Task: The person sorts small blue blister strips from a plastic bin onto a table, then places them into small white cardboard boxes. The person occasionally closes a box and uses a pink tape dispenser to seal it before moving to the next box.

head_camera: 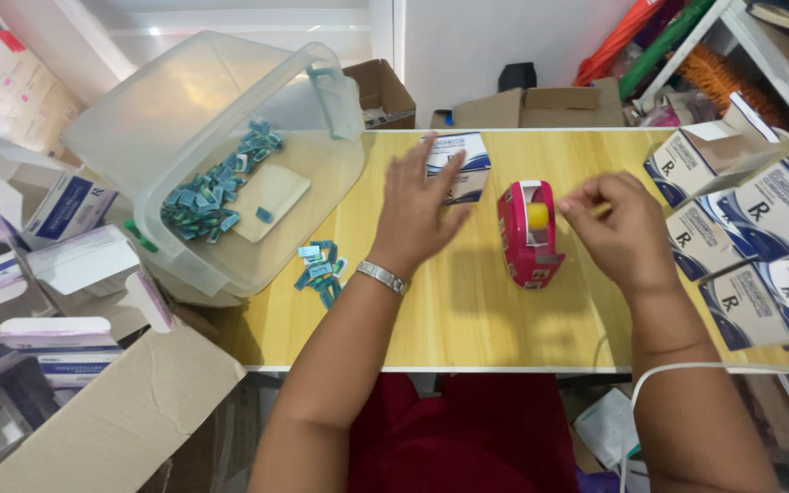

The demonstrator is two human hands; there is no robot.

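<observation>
The clear plastic tub [184,164], tipped on its side well left of my left hand [417,210], holds blue sachets. My left hand lies spread open, fingertips on the white-and-blue carton [463,160]: light, crushable card, I judge; grip across its short faces. The red tape dispenser [530,233] sits between both hands. My right hand [618,228] pinches shut; whether on tape, I cannot tell

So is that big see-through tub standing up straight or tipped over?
Tipped. The clear plastic tub leans on its side, mouth facing the table, with small blue packets piled against its lower wall.
</observation>
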